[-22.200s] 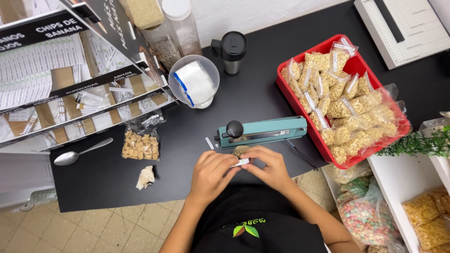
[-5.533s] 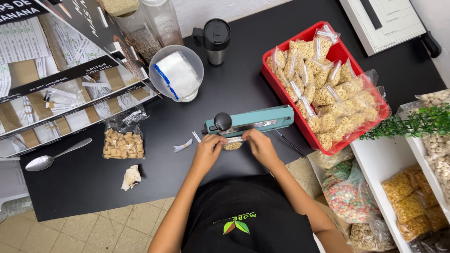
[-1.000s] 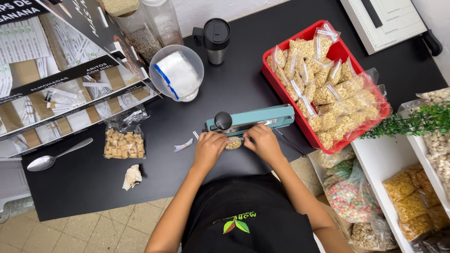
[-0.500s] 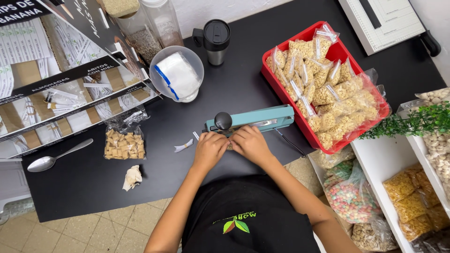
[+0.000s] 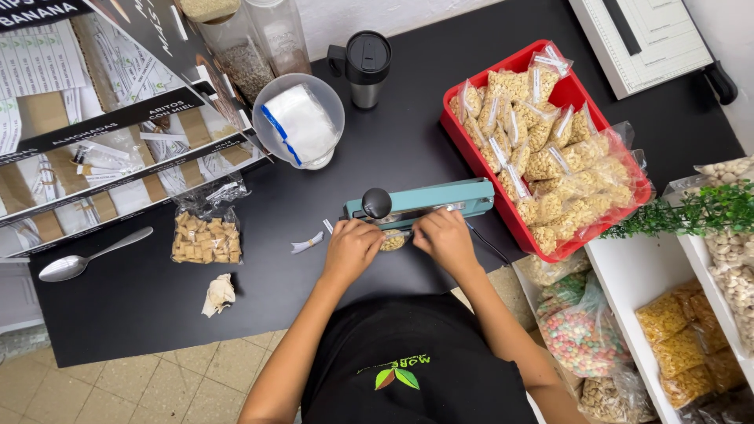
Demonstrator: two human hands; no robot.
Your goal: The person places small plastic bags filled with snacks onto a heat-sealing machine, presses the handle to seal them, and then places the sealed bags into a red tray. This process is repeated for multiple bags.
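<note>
Head view: left hand [image 5: 351, 250] and right hand [image 5: 445, 238] both curl closed on a small snack bag [image 5: 393, 240], pinched between them at the near edge of the teal heat sealer [image 5: 428, 203] on the black surface [image 5: 141, 314]. Red tray [image 5: 471, 153] of filled bags lies at 2 o'clock from the hands. A bag of square cereal pieces [image 5: 206, 239] sits at 9 o'clock, with a spoon [image 5: 86, 256] beyond it. A clear bowl [image 5: 299, 121] stands at 11 o'clock.
</note>
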